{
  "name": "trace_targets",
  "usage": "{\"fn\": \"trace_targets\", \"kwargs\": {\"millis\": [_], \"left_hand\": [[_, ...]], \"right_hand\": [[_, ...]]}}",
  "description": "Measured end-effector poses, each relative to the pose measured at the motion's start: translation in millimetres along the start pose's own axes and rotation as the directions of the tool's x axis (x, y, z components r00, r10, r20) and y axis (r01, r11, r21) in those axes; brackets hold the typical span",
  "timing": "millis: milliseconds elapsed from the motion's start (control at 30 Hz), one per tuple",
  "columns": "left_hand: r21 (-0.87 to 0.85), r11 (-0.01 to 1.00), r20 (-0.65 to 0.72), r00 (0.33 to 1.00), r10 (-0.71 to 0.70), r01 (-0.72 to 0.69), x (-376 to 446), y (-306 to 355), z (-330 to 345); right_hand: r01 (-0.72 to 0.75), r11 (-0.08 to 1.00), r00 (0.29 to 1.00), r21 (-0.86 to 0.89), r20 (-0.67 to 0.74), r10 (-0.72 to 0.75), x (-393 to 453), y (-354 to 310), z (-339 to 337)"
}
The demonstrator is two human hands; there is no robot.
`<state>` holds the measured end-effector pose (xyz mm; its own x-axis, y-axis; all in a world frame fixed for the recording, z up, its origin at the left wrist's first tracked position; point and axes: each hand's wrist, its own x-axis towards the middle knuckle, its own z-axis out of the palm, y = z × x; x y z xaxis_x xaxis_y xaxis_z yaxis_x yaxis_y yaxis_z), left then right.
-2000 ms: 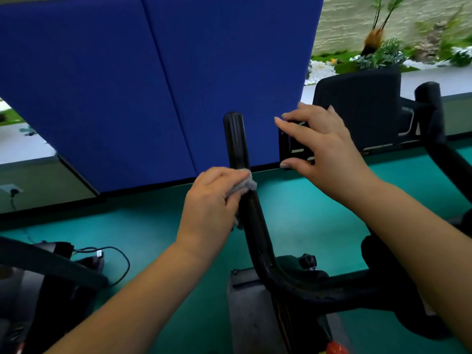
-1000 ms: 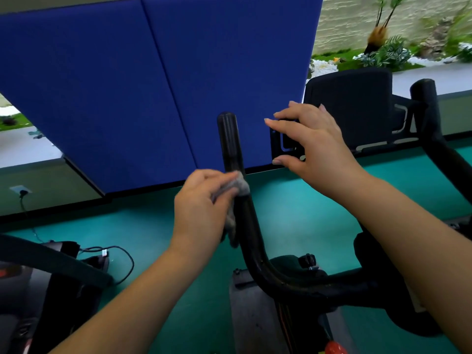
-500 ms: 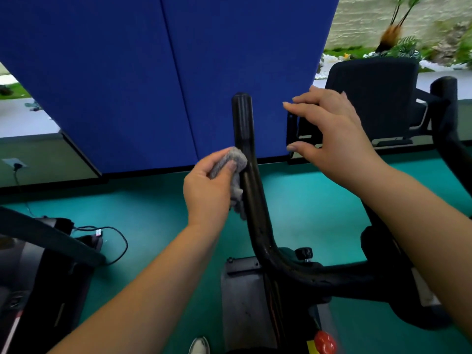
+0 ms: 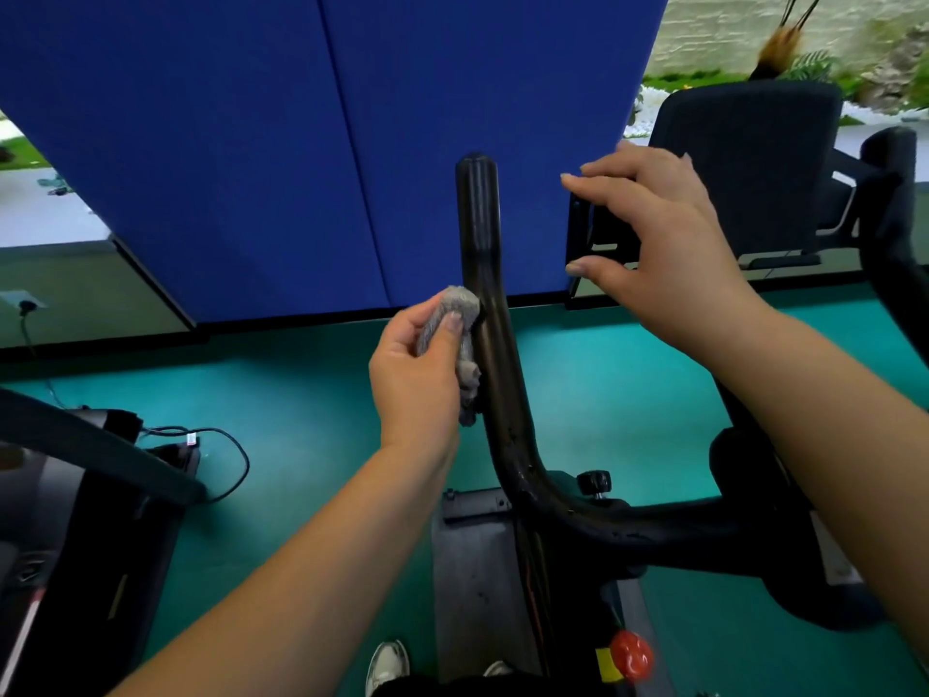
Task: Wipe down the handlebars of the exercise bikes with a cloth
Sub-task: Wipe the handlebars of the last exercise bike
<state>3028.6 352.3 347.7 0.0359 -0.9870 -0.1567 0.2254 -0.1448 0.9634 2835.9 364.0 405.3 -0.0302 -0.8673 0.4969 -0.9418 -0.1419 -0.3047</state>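
Your left hand [image 4: 417, 364] grips a bunched grey cloth [image 4: 452, 339], thumb curled over the top of it, and presses it against the left side of the bike's left handlebar [image 4: 490, 319], about halfway up the upright stretch. The bar's rounded tip stands well above the cloth, in front of the blue partition [image 4: 311, 143], with bare bar between the two; below your hand the bar curves right into the crossbar [image 4: 668, 525]. Your right hand [image 4: 663, 244] hovers with fingers spread and only loosely bent, thumb underneath, close around the left edge of the black console bracket [image 4: 598, 228]; you cannot tell whether it touches it. Between the left handlebar and that hand is an open gap. The right handlebar [image 4: 890, 193] rises at the frame's right edge. To your left, green floor [image 4: 311, 394] lies open as far as a cable [image 4: 226, 445] and another machine [image 4: 75, 495] at the lower left corner.
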Motion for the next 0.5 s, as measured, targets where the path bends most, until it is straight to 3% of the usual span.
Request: {"fn": "trace_targets", "kwargs": {"millis": [100,167,233,300,400,500], "left_hand": [[0.083,0.996,0.020,1.000,0.017,-0.019,-25.0,-6.6,-13.1],[0.292,0.918,0.121,0.962,0.244,-0.270,-30.2,1.8,-23.4],[0.452,0.701,0.368,0.832,0.416,-0.551,-19.7,19.8,-22.5],[0.513,0.556,0.548,0.748,0.375,-0.654,-6.4,39.3,-9.8],[0.594,0.313,0.670,0.671,0.317,-0.741,4.8,51.4,2.5],[0.501,0.046,0.841,0.499,0.211,-0.864,-4.8,52.5,-5.6]], "right_hand": [[0.002,1.000,1.000,0.010,-0.012,-0.002,-0.6,1.2,1.1],[0.002,1.000,1.000,0.017,-0.019,-0.002,-0.7,1.3,2.0],[0.009,1.000,1.000,0.022,-0.023,-0.008,-0.3,1.3,3.1],[0.013,1.000,1.000,0.028,-0.028,-0.013,0.0,1.9,3.3],[0.020,0.999,0.999,0.033,-0.031,-0.019,-0.2,2.9,3.1],[0.029,0.999,0.999,0.026,-0.036,-0.028,-0.5,4.4,5.2]]}}
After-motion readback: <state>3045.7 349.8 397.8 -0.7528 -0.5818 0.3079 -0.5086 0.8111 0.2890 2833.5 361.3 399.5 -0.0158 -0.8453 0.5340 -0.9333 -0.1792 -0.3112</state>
